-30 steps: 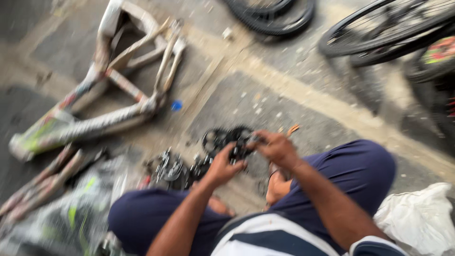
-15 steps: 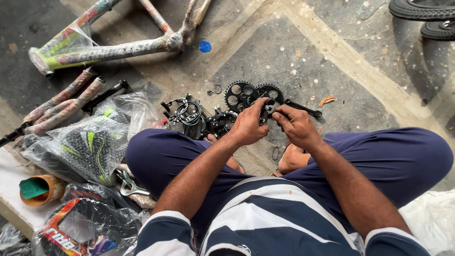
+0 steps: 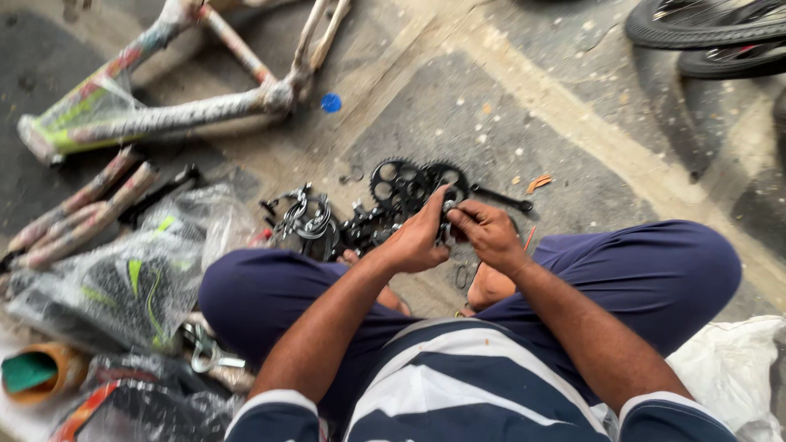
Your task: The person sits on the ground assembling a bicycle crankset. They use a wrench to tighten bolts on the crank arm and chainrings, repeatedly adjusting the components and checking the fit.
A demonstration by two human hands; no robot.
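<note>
Both hands, left hand (image 3: 419,239) and right hand (image 3: 483,232), pinched a small black metal part (image 3: 448,206); it could slip into the near black toothed chainring pile (image 3: 397,192).

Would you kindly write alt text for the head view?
A seated person's left hand and right hand grip a small metal part above black chainrings on the paved ground. A wrapped bicycle frame lies beyond, tyres at the top right.
</note>
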